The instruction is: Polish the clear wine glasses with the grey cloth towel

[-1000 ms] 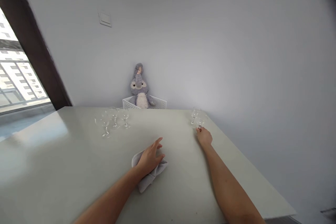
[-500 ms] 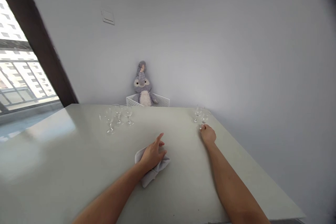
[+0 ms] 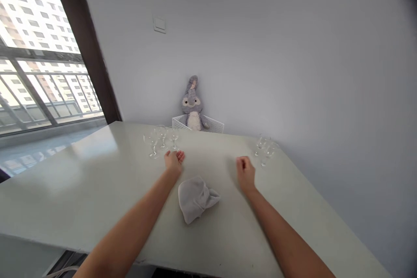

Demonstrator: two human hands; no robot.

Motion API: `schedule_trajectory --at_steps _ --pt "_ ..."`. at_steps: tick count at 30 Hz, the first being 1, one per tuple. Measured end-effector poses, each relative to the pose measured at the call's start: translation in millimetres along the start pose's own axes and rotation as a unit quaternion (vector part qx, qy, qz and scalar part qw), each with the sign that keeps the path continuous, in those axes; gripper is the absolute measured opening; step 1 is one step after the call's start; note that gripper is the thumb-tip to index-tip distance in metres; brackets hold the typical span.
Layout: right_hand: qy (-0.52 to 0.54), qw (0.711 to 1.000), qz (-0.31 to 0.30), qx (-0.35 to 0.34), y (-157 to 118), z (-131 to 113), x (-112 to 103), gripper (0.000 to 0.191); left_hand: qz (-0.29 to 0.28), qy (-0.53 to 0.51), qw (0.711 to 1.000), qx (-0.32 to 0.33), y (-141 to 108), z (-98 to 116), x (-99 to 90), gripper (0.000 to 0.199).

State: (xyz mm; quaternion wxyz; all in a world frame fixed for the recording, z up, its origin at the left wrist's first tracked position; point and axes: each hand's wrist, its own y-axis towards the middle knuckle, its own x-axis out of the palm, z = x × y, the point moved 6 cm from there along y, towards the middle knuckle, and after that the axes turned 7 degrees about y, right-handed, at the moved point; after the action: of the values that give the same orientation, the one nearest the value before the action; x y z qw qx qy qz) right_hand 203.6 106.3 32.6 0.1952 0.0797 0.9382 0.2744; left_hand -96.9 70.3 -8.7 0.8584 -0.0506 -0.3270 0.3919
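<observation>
My left hand [image 3: 174,160] is open, palm partly turned up and fingers slightly spread, just short of three clear stemmed glasses. The nearest of them is a stemmed glass [image 3: 153,144] at the left; the others stand close behind it. My right hand [image 3: 246,173] is curled into a loose fist over the table, with nothing visible in it. To its right stand further clear glasses, among them a front stemmed glass [image 3: 267,152], apart from the hand. A crumpled grey cloth [image 3: 194,197] lies between my forearms, untouched.
All of this is on a pale glossy table [image 3: 208,247]. Behind its far edge a grey plush toy [image 3: 193,106] sits in a white perforated basket [image 3: 215,126] against the wall. A window [image 3: 42,52] is at the left.
My left hand has left the cloth and moved forward to the left glasses. My right hand has let go of a right-hand glass and drawn away leftward. The view has turned slightly left.
</observation>
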Motion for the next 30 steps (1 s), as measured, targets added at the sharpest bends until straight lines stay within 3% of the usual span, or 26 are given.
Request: schedule_trajectory --at_steps 2,4,6,7,11,16,19,22,24,25,27,30 --pt "0.032 0.985 -0.150 -0.081 -31.4 -39.5 35.6 0.035 0.001 -0.027 1.000 -0.016 16.5 7.6 3.0 0.042" --pt "0.062 0.930 -0.293 -0.214 -71.0 -80.7 61.0 0.037 -0.011 -0.051 0.998 -0.033 28.4 10.3 8.0 0.040" --pt "0.048 0.879 -0.371 -0.295 -103.1 -104.6 73.1 0.044 -0.029 -0.075 0.995 -0.052 36.0 9.5 13.3 0.041" --pt "0.028 0.869 -0.386 -0.309 -112.3 -109.3 76.1 0.048 -0.038 -0.086 0.994 -0.060 38.6 8.7 15.7 0.042" --pt "-0.078 0.886 -0.379 -0.255 -113.2 -97.7 80.0 0.051 -0.065 -0.130 0.987 -0.067 47.1 9.6 23.0 0.046" --pt "-0.179 0.852 -0.418 -0.261 -114.8 -87.2 86.3 0.063 -0.103 -0.164 0.980 -0.048 55.4 18.0 33.7 0.038" --pt "-0.182 0.856 -0.413 -0.252 -115.5 -85.1 88.7 0.033 -0.112 -0.170 0.978 -0.046 53.5 17.9 37.3 0.040" --pt "-0.108 0.890 -0.410 -0.167 -98.5 -71.1 86.9 0.013 -0.125 -0.160 0.978 -0.055 40.7 12.5 39.4 0.035" --pt "0.034 0.922 -0.386 -0.026 -73.3 -52.1 78.6 0.012 -0.143 -0.149 0.976 -0.066 25.8 8.5 41.0 0.031" --pt "0.136 0.923 -0.354 0.058 -58.9 -40.9 72.1 0.011 -0.155 -0.143 0.975 -0.069 17.0 7.0 42.3 0.029" --pt "0.364 0.876 -0.255 0.188 -31.8 -21.4 56.9 0.013 -0.189 -0.126 0.971 -0.068 -1.9 5.8 45.8 0.029" --pt "0.572 0.762 -0.159 0.259 -7.4 -5.9 42.2 0.016 -0.234 -0.084 0.968 -0.037 -27.7 5.3 48.9 0.032"
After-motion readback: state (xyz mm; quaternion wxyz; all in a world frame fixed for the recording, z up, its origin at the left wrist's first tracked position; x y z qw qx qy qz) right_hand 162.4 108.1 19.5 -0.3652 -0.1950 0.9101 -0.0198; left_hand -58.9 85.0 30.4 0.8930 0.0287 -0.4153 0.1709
